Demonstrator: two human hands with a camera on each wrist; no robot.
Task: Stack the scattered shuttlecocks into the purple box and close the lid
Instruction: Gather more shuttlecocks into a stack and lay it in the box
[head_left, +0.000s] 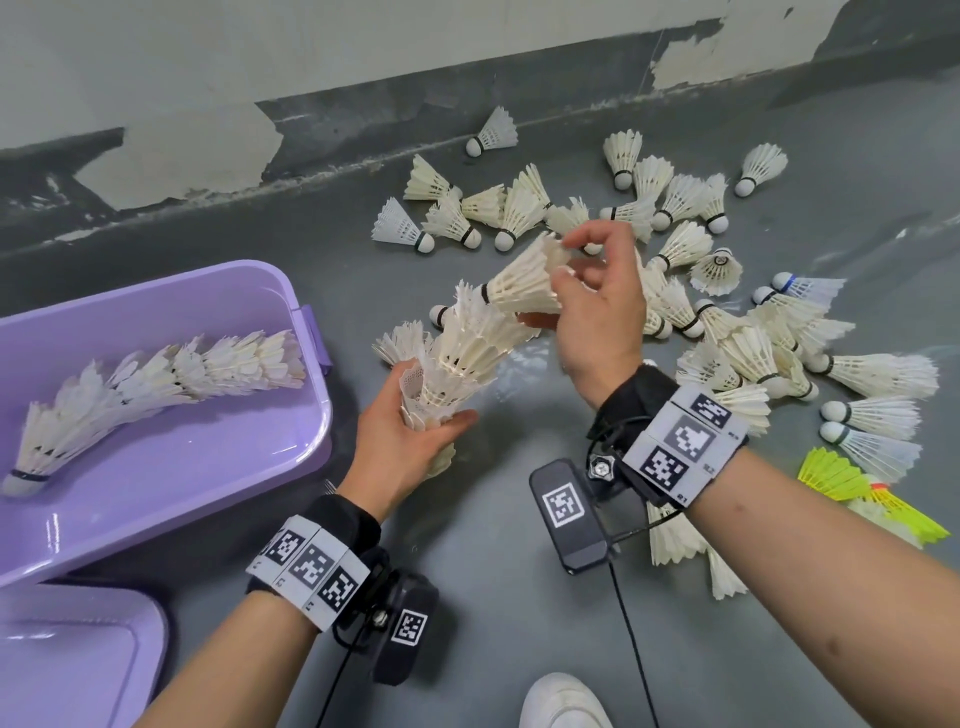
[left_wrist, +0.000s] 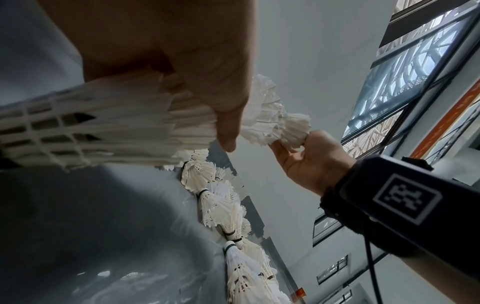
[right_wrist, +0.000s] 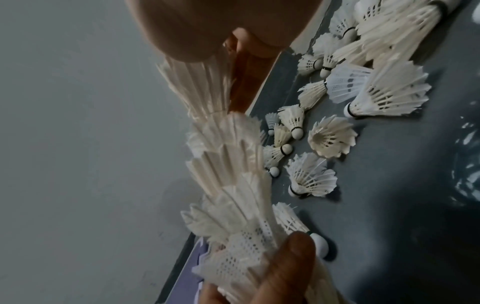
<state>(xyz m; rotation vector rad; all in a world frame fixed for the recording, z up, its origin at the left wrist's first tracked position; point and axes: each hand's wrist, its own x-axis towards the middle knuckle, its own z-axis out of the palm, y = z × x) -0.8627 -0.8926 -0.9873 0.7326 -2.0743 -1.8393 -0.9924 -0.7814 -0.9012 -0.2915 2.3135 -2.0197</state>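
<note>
The box (head_left: 218, 291) and its lid (head_left: 78, 654) are purple. The shuttlecocks (head_left: 675, 244) are white with black bands; two (head_left: 852, 483) are neon yellow. The floor (head_left: 467, 571) is grey. The wrist bands (head_left: 311, 566) carry black-and-white square codes.

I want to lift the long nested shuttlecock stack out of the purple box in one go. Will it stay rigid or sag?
Probably sags: the nested shuttlecock stack already lies curved in the purple box. It looks light, all feathers and small cork tips. Gripped at one end it may slide apart, so supporting both ends seems safer.
</note>
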